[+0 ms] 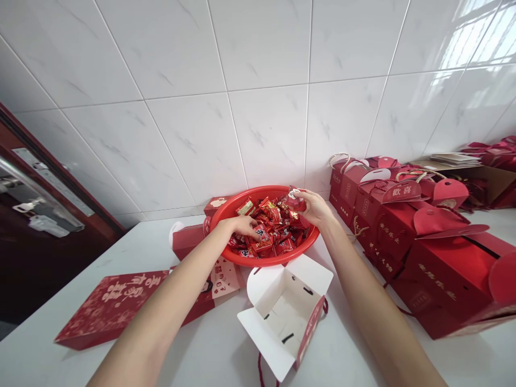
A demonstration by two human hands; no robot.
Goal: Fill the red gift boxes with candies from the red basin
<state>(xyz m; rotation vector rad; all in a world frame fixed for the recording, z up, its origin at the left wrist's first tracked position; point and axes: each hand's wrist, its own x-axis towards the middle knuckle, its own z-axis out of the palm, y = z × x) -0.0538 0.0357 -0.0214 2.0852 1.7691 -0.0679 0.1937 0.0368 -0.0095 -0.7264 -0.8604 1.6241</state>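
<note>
A round red plastic basket [264, 262] stands against the tiled wall, holding many red-wrapped candies [274, 228]. Inside its left part, my left hand [245, 227] rests on the candies with bent fingers; whether it grips one is hidden. Over the basket's right rim, my right hand [312, 207] pinches a red and white candy packet [296, 199]. In front of the basket sits an open box [288, 312], white inside and red outside, its flaps spread and no candy in it.
Several closed red gift boxes [387, 231] line the right side. Left of the basket lie a flat red box [108, 306] and other red boxes. A door with keys [30, 207] is at the far left. Tiled wall [181, 140] stands behind.
</note>
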